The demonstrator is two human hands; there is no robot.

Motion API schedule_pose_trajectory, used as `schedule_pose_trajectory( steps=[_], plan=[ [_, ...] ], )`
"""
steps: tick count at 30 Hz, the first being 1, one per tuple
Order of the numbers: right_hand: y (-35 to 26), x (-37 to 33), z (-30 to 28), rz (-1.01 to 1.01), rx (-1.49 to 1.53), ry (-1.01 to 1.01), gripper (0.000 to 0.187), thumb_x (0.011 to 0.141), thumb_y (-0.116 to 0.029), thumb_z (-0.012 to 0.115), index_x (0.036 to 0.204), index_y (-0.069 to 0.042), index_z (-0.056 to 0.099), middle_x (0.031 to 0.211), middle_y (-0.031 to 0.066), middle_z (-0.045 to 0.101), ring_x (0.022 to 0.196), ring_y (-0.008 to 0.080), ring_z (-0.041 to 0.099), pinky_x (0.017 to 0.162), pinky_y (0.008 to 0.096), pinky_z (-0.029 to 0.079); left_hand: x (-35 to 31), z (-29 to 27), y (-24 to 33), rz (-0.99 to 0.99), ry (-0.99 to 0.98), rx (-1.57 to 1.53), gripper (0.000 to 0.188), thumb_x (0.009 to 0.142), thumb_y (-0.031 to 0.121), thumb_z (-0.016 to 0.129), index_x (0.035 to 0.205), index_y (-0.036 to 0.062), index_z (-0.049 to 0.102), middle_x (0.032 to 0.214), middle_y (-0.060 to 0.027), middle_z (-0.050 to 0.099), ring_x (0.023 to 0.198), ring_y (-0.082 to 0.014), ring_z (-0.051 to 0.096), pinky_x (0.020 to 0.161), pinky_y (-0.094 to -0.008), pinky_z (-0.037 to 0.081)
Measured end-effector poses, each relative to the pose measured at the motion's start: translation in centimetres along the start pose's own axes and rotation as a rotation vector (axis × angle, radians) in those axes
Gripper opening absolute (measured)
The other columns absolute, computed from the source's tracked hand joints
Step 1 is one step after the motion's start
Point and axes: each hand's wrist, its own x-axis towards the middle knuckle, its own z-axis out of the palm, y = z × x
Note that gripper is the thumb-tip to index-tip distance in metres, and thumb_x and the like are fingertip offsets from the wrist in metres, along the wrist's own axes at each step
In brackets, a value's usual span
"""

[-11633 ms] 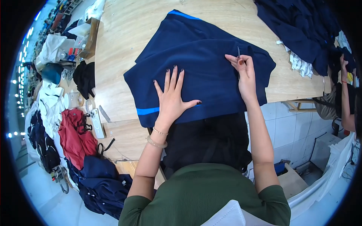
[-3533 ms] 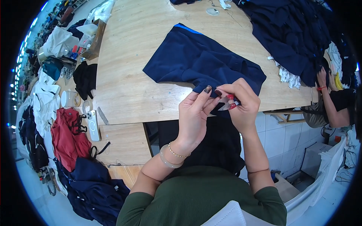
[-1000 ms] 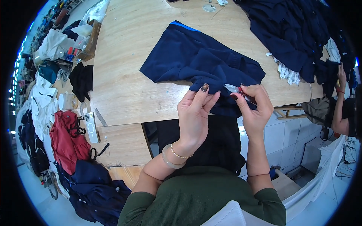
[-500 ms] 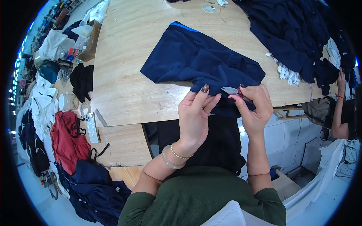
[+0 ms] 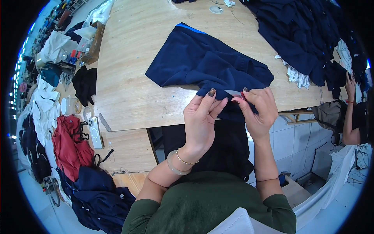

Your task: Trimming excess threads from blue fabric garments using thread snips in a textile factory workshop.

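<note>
Snips (image 5: 234, 93) sat gripped in our right hand (image 5: 262, 108), pointing toward the edge of the navy garment (image 5: 210, 62) that our left hand (image 5: 199, 121) pinched — so we judged that spot unfinished; most of the garment lay unheld beyond both hands, its progress unclear.

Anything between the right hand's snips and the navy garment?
Nothing visible. The snips in the right hand show in front of the garment; contact can't be confirmed. The left hand pinches the garment's near edge just left of the blade tip, beside it, not between.
</note>
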Motion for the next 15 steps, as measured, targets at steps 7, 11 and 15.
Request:
schedule_pose_trajectory(
  steps=[7, 11, 15],
  plan=[
    [1.0, -1.0, -0.8, 0.534, 0.35, -0.106, 0.053, 0.069, -0.016, 0.084, 0.112, -0.004, 0.054, 0.093, 0.0024, 0.056, 0.078, 0.0121, 0.05, 0.071, 0.0237, 0.043, 0.0, -1.0, 0.5, -0.011, -0.074, 0.006, 0.023, 0.095, 0.005, 0.052, 0.115, -0.0042, 0.056, 0.105, -0.0105, 0.065, 0.098, -0.0176, 0.065, 0.091, -0.0336, 0.053],
    [0.1, -1.7, 1.5, 0.527, 0.314, -0.314, 0.037, 0.075, -0.001, 0.074, 0.109, -0.002, 0.059, 0.091, 0.0077, 0.058, 0.075, 0.0145, 0.056, 0.069, 0.0228, 0.046, -0.1, -2.7, 1.4, -0.022, -0.187, 0.07, 0.033, 0.093, 0.0, 0.047, 0.125, -0.0061, 0.048, 0.117, -0.0147, 0.06, 0.112, -0.022, 0.059, 0.098, -0.036, 0.047],
    [1.4, -1.7, 2.9, 0.442, 0.47, -0.19, 0.021, 0.076, 0.013, 0.059, 0.095, 0.005, 0.062, 0.08, 0.006, 0.055, 0.07, 0.0149, 0.055, 0.068, 0.022, 0.045, 1.3, -6.4, 0.0, 0.2, -0.13, 0.571, 0.039, 0.086, -0.001, 0.057, 0.124, -0.0053, 0.047, 0.12, -0.0159, 0.056, 0.111, -0.0239, 0.057, 0.094, -0.0315, 0.044]
  ],
)
